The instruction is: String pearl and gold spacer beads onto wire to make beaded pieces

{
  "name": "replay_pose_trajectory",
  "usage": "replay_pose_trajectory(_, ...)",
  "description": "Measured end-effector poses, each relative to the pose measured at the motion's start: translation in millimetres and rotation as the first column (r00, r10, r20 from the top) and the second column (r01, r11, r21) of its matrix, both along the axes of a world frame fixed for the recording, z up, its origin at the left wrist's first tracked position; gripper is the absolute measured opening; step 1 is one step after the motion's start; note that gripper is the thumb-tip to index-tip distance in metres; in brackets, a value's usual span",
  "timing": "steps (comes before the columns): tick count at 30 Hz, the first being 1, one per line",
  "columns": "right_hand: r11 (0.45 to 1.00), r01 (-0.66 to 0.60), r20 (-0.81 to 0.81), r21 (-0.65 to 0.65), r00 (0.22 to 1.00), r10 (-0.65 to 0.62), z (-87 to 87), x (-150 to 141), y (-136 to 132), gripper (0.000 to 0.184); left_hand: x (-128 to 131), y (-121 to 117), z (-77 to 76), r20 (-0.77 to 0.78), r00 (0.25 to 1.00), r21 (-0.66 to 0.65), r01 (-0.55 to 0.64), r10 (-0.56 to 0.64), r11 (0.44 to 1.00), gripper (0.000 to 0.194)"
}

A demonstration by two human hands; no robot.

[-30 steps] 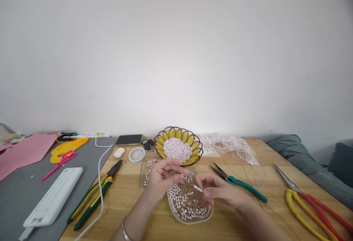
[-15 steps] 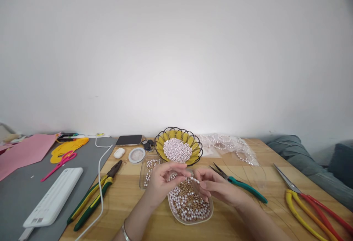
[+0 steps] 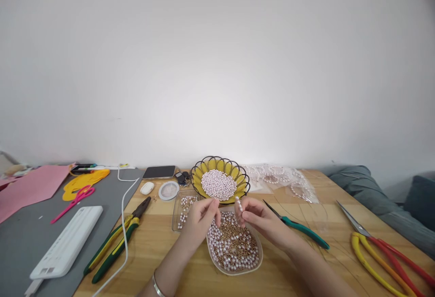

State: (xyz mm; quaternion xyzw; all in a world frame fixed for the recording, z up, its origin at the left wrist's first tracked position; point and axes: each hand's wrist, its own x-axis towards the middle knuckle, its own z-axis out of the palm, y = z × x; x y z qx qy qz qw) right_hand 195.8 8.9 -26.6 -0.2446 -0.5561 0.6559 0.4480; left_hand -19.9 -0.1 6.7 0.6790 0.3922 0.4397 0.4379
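My right hand [image 3: 260, 220] pinches a short string of pearl beads [image 3: 239, 203], which stands up from the fingertips. My left hand [image 3: 203, 217] is closed in a pinch a little to the left; whatever lies between thumb and finger is too small to make out. Both hands are above the far rim of a white dish [image 3: 217, 267] full of mixed pearl and gold beads [image 3: 234, 247]. Behind them stands a yellow basket with black wire loops [image 3: 244, 192], heaped with small pale beads [image 3: 219, 185]. A clear tray [image 3: 176, 220] of loose beads sits beside my left hand.
Green-handled pliers [image 3: 302, 232] and large scissors [image 3: 374, 242] lie to the right, with thin wire between. Bagged bead strings [image 3: 285, 180] are at the back. Leftward are combination pliers [image 3: 117, 240], a white cable [image 3: 124, 224], a phone [image 3: 159, 172], a power strip [image 3: 68, 242] and pink scissors [image 3: 73, 202].
My hands have moved apart. The bead string, earlier stretched level between them, now points upward from my right hand. My left fingers have closed into a tighter pinch.
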Motion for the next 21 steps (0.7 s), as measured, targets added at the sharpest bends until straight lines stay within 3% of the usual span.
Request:
replay_pose_trajectory(5, 0.994, 0.107, -0.089, 0.003, 0.99, -0.107, -1.2, 0.4, 2.9, 0.028, 4.3, -0.5, -7.2, -0.088, 0.995, 0.022, 0.045, -0.043, 0.999, 0.036)
replay_pose_trajectory(9, 0.993, 0.121, -0.123, -0.013, 0.985, -0.122, -2.3, 0.8, 4.0, 0.028, 4.4, -0.1, -9.5, -0.246, 0.968, 0.079, 0.065, -0.044, 0.995, 0.025)
replay_pose_trajectory(14, 0.995, 0.094, -0.136, -0.016, 0.986, -0.095, -3.3, 0.3, 3.6, 0.025, 5.3, 1.1, -12.8, -0.522, 0.851, 0.161, 0.17, -0.062, 0.972, 0.014)
replay_pose_trajectory(17, 0.996, 0.087, -0.149, -0.019, 0.985, -0.089, -3.2, 0.4, 3.6, 0.024, 6.8, -0.7, -18.1, -0.619, 0.782, 0.194, 0.239, -0.07, 0.951, 0.014)
replay_pose_trajectory(21, 0.997, 0.074, -0.144, -0.011, 0.987, -0.075, -3.5, 0.7, 3.5, 0.024, 9.2, -2.9, -23.5, -0.714, 0.699, 0.181, 0.242, -0.042, 0.953, 0.014)
